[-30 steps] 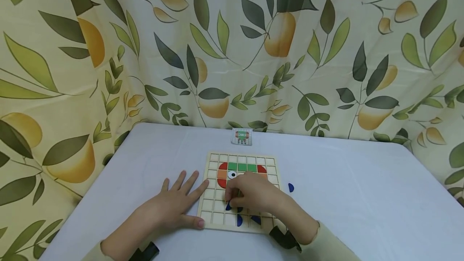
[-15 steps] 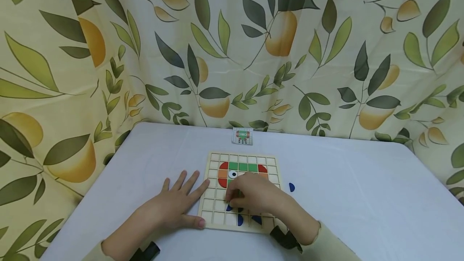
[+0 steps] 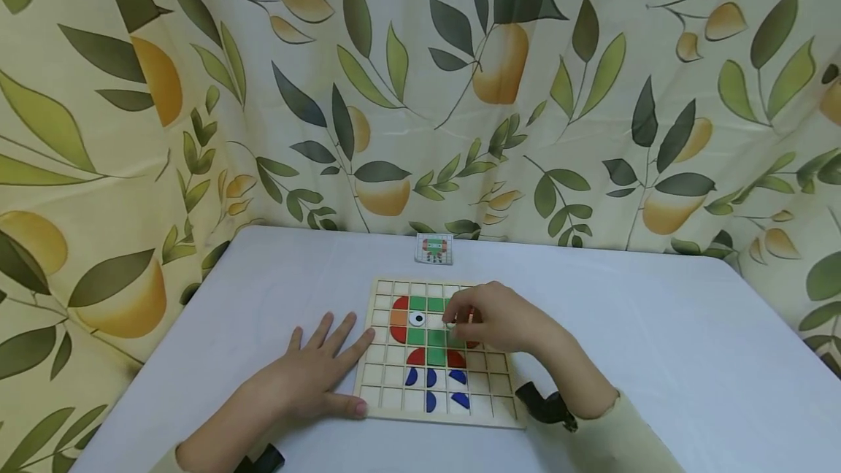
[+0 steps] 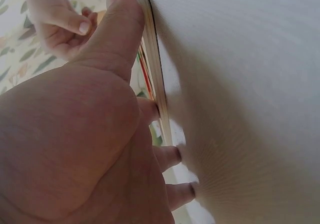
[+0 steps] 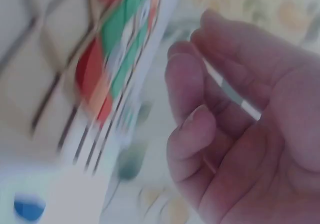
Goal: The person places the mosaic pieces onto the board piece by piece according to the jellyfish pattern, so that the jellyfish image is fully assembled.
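Observation:
A pale wooden grid board point(image 3: 447, 422) lies on the table with a pattern of coloured tiles. Green tiles point(image 3: 436, 355), red rounded tiles point(image 3: 400, 303) and an eye tile point(image 3: 417, 318) fill its upper cells, with several blue pieces point(image 3: 431, 402) below. My left hand point(image 3: 305, 378) rests with fingers spread at the board's left side, thumb point(image 4: 127, 9) on its edge. Above the board's right part is my right hand point(image 3: 509, 320), fingers loosely curled, nothing between them in the right wrist view. It hides some tiles there.
At the table's back stands a small pattern card point(image 3: 434, 248). One blue half-round piece point(image 5: 29, 207) lies on the table off the board, seen in the right wrist view. A leaf-and-fruit curtain point(image 3: 394, 93) hangs behind the table.
My right hand has left the lower blue pieces and moved up and to the right over the board, uncovering a blue piece in the lower cells. My left hand stays put.

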Demonstrator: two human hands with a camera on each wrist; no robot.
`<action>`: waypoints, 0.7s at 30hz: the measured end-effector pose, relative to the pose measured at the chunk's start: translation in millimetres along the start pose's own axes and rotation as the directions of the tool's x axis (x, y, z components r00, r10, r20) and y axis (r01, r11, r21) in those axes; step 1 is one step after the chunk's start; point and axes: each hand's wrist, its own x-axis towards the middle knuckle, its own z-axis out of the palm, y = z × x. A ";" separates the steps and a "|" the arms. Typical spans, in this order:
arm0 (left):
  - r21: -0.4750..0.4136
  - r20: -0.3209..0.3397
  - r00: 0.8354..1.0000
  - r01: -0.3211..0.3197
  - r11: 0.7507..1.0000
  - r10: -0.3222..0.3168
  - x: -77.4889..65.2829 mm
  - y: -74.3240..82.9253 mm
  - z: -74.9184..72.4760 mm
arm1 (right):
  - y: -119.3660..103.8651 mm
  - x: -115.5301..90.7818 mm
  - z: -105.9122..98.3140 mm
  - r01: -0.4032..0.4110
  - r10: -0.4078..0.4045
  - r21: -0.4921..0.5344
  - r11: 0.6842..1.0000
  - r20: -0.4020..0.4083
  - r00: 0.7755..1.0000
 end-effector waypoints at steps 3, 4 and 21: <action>0.003 -0.002 1.000 0.006 1.000 -0.006 -0.9 1.4 -0.4 | 19.2 -3.6 -11.9 -0.061 0.062 0.009 0.998 -0.009 0.998; 0.004 -0.004 1.000 0.007 1.000 -0.007 -1.2 1.7 -0.4 | 25.5 -5.1 -15.5 -0.080 0.080 0.007 0.997 -0.010 0.997; -0.016 0.001 1.000 0.000 1.000 0.000 -1.8 -0.9 2.9 | 64.4 -32.7 -32.6 -0.445 0.442 -0.021 0.895 0.166 0.881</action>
